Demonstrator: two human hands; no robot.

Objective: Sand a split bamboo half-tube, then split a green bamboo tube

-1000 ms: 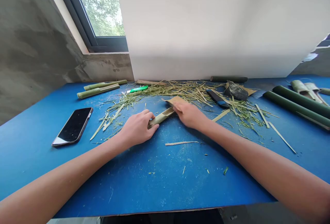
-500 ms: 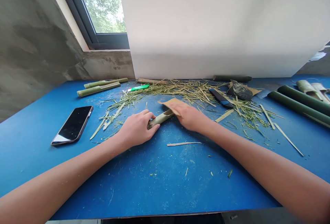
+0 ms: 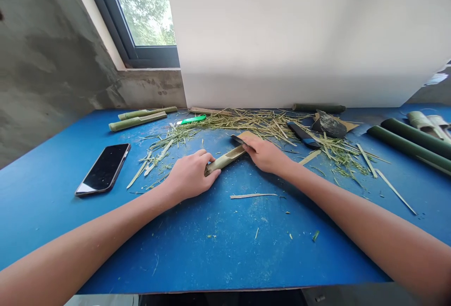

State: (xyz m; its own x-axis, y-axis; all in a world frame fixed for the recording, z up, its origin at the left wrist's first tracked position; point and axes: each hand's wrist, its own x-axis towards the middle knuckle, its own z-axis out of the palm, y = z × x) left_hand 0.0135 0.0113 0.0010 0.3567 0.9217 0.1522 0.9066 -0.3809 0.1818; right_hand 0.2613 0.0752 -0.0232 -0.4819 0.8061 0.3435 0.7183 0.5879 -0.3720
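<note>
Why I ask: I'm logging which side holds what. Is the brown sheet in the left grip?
No, the left grip holds the bamboo piece, while the right grip holds the brown sheet.

Soft daylight fills the frame, the window (image 3: 143, 8) washed out at upper left; glare whitens the phone (image 3: 105, 167), shadows underlie both forearms (image 3: 116, 226), and wide-angle stretching warps the edges.

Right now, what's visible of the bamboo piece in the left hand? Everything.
The bamboo piece is pale green-tan, rounded nearest the left hand, cut open into a trough farther along. It slants away to the right, apparently resting on the blue table. Left thumb and fingers grip its near end; the right hand, holding a tan sheet, hides its far tip.
</note>
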